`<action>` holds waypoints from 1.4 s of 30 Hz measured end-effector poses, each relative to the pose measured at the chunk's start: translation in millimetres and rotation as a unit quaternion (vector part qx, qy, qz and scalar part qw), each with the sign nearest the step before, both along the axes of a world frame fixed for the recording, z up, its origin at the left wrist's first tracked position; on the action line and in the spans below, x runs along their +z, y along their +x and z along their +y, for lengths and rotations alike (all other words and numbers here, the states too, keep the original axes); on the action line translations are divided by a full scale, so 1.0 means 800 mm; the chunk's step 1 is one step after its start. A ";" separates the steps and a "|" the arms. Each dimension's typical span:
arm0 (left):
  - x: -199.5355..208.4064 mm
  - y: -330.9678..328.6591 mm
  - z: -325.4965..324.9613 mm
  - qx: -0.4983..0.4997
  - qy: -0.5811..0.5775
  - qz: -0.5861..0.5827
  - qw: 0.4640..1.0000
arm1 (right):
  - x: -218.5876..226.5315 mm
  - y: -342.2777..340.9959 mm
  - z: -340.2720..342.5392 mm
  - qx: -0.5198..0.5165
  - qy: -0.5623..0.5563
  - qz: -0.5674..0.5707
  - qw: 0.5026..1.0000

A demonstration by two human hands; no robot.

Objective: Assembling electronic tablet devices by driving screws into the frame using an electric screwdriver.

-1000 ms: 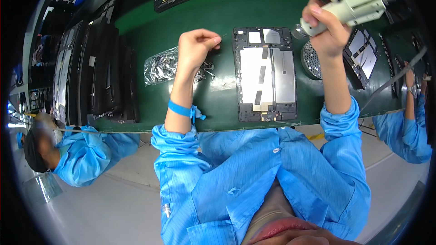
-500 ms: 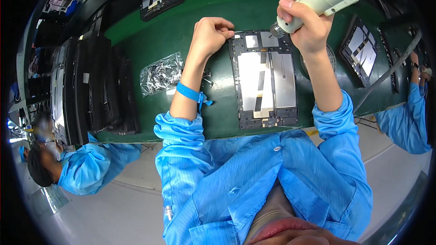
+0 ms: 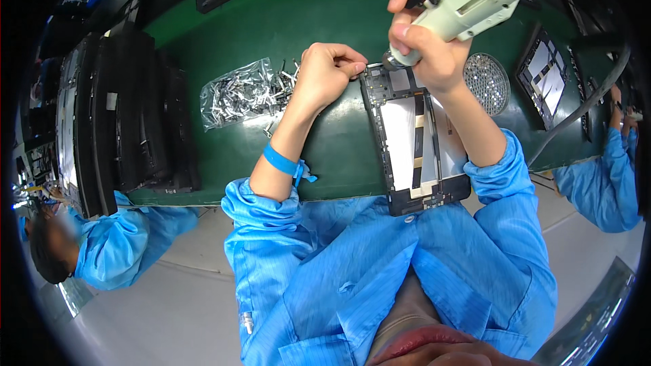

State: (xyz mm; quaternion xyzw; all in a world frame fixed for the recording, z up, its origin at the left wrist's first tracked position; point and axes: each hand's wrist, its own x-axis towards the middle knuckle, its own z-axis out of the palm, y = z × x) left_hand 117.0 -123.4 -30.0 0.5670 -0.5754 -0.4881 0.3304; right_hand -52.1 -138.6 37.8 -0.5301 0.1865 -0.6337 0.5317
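Observation:
My right hand (image 3: 437,54) is wrapped round a pale green electric screwdriver (image 3: 468,3) with a black lever. Its nose points down and left, over the far left corner of an opened tablet (image 3: 401,129), black-framed with silvery panels inside. The tablet lies at a slant, its near end by the table's front edge. At that same far left corner, my left hand (image 3: 327,76) is closed in a pinch, and what its fingertips hold, if anything, is too small to name. A blue band (image 3: 281,160) circles my left wrist. My right forearm covers part of the tablet's right side.
Small metal parts fill and spill from a clear plastic bag (image 3: 237,95) left of my arm. Black tablet housings (image 3: 122,115) stand stacked at far left. A round dish (image 3: 487,85) of small shiny pieces sits right, near another opened tablet (image 3: 544,78). A cable (image 3: 586,105) hangs there.
The tablet has shifted right and toward me and turned aslant. The screwdriver has moved left and down to its far left corner. My left hand has moved slightly right and nearer, still pinched.

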 end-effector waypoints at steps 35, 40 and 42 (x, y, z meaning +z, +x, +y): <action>0.003 0.005 -0.003 -0.018 0.003 0.018 1.000 | -0.049 0.021 -0.009 0.003 -0.065 0.080 0.995; 0.006 0.005 -0.003 -0.021 -0.006 0.009 1.000 | -0.046 0.026 -0.006 0.004 -0.071 0.071 0.995; 0.010 0.006 -0.003 -0.023 -0.003 0.002 1.000 | -0.044 0.032 -0.002 -0.002 -0.067 0.059 0.996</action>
